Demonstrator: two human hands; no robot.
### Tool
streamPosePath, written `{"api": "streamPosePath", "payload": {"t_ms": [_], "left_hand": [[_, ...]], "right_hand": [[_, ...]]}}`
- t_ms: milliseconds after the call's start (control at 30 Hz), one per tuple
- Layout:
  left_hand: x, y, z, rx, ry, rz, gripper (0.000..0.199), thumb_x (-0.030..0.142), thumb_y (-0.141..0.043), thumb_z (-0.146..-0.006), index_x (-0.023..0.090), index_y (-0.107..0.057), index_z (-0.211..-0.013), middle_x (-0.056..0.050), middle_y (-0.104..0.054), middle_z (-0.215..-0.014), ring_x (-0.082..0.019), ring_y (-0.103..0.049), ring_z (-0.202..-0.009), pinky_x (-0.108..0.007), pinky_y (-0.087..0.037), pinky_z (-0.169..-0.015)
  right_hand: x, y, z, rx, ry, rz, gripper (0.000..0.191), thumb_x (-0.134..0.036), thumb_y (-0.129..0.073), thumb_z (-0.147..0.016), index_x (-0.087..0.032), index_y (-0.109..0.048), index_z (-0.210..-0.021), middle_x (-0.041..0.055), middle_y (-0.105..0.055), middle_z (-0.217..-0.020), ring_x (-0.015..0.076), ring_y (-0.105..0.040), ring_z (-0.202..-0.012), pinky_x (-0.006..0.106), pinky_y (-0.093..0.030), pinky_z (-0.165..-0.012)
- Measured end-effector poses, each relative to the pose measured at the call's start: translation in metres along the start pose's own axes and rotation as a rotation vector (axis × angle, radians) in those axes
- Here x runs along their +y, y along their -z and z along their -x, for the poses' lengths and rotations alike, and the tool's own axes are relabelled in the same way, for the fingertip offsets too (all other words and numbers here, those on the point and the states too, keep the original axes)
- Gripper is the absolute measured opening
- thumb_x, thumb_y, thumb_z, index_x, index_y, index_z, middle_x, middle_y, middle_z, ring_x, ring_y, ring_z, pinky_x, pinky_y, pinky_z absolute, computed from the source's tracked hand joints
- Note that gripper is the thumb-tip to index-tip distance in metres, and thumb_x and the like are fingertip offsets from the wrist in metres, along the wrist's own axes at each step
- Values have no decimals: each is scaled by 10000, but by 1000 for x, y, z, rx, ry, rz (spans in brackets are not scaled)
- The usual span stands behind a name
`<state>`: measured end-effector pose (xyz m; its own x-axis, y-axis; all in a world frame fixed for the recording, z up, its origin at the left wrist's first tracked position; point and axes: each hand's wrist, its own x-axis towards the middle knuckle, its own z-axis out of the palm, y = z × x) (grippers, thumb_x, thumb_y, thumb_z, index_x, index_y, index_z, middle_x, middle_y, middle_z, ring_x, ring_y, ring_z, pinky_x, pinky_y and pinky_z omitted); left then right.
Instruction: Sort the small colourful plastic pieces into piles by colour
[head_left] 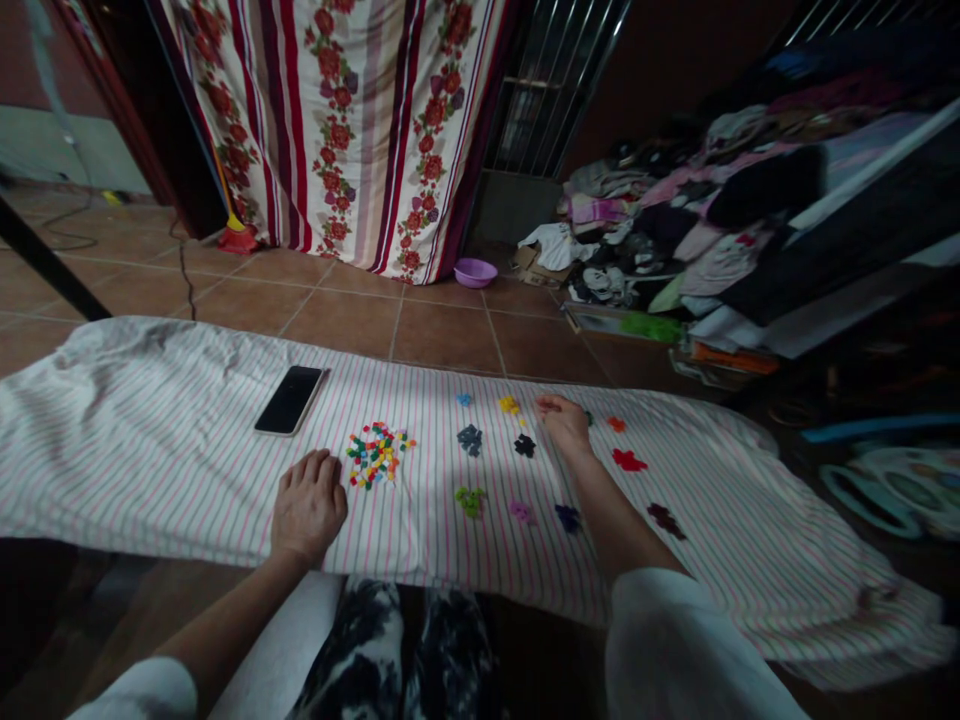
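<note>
My left hand (310, 505) lies flat on the striped cloth, beside a mixed heap of small coloured pieces (373, 456). Over the cloth, my right hand (564, 424) has its fingertips pinched together just right of a yellow pile (509, 404); whatever they may hold is too small to make out. Single-colour piles lie around it: light blue (464, 399), dark grey (470, 440), black (525, 446), lime green (470, 502), pink (521, 512), navy (568, 517), orange (616, 424), red (629, 460) and maroon (664, 520). A green pile (589, 417) is partly hidden by my right hand.
A dark-screened phone (290, 400) rests on the striped cloth (187, 430), left of the mixed heap. Beyond the table are a floral curtain (360, 130), a purple basin (475, 272) and a broom (238, 236). Clothes (675, 220) are heaped at the right.
</note>
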<state>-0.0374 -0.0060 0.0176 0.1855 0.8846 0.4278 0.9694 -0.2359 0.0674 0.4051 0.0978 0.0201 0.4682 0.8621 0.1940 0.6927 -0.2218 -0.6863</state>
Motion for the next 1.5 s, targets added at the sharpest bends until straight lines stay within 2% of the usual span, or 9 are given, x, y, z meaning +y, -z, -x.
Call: {"api": "streamPosePath", "payload": {"t_ms": [133, 333, 433, 600, 767, 900, 1100, 1300, 1500], "left_hand": [[0, 0, 0, 13, -10, 8, 265, 179, -453, -844, 150, -594, -1066, -129, -636, -1175, -280, -557, -1128, -423, -425, -929], [-1, 0, 0, 16, 4, 50, 271, 177, -452, -837, 162, -603, -1061, -131, -635, -1171, -284, -554, -1130, -434, -424, -933], [0, 0, 0, 17, 7, 66, 274, 177, -456, -829, 167, -608, -1056, -131, -635, -1175, -286, -553, -1129, -439, -426, -930], [0, 1, -1, 9, 10, 45, 260, 173, -449, -834, 160, -608, -1039, -131, -636, -1173, -284, -562, -1107, -432, -426, -916], [0, 1, -1, -5, 16, 37, 262, 183, -448, -841, 158, -599, -1054, -130, -628, -1184, -283, -555, -1117, -425, -421, -917], [1, 1, -1, -10, 23, 61, 258, 182, -456, -834, 164, -599, -1048, -126, -629, -1182, -276, -546, -1136, -422, -416, -935], [1, 2, -1, -28, 45, 74, 263, 191, -447, -837, 164, -597, -1051, -129, -624, -1193, -282, -538, -1145, -435, -413, -941], [1, 4, -1, -24, 48, 90, 257, 190, -448, -831, 169, -598, -1039, -130, -624, -1180, -283, -541, -1127, -436, -414, -926], [0, 3, 0, -18, 43, 92, 254, 195, -444, -838, 161, -592, -1043, -129, -620, -1176, -281, -533, -1130, -431, -407, -929]], "right_hand": [[-7, 15, 18, -153, 60, 270, 320, -88, -483, -678, -210, -762, -778, 30, -756, -895, 192, -684, -895, 251, -495, -793], [-22, 10, 27, -238, 212, 419, 408, -3, -469, -717, -217, -782, -867, 40, -742, -1012, 177, -659, -989, 257, -457, -911], [-25, 5, 24, -247, 257, 404, 468, 29, -441, -700, -209, -779, -920, 50, -740, -1031, 169, -645, -1021, 265, -436, -968], [-25, 2, 25, -236, 267, 407, 501, 21, -406, -701, -194, -768, -972, 56, -737, -1047, 169, -633, -1039, 275, -437, -971], [-30, 6, 29, -195, 294, 384, 463, 10, -387, -700, -175, -770, -882, 53, -745, -1001, 166, -654, -983, 290, -435, -962], [-48, 6, 32, -162, 339, 351, 419, -2, -407, -724, -185, -760, -854, 48, -746, -987, 180, -652, -961, 315, -426, -956], [-93, -12, 61, -186, 493, 228, 387, -60, -421, -811, -204, -751, -950, 54, -736, -1003, 204, -614, -976, 337, -413, -950], [-128, -43, 104, -376, 623, 129, 342, -67, -462, -836, -199, -737, -992, 51, -724, -1031, 191, -598, -1001, 317, -411, -947], [-147, -62, 129, -501, 628, 176, 323, -74, -469, -859, -197, -732, -1001, 55, -714, -1049, 178, -601, -1008, 306, -409, -952]]}}
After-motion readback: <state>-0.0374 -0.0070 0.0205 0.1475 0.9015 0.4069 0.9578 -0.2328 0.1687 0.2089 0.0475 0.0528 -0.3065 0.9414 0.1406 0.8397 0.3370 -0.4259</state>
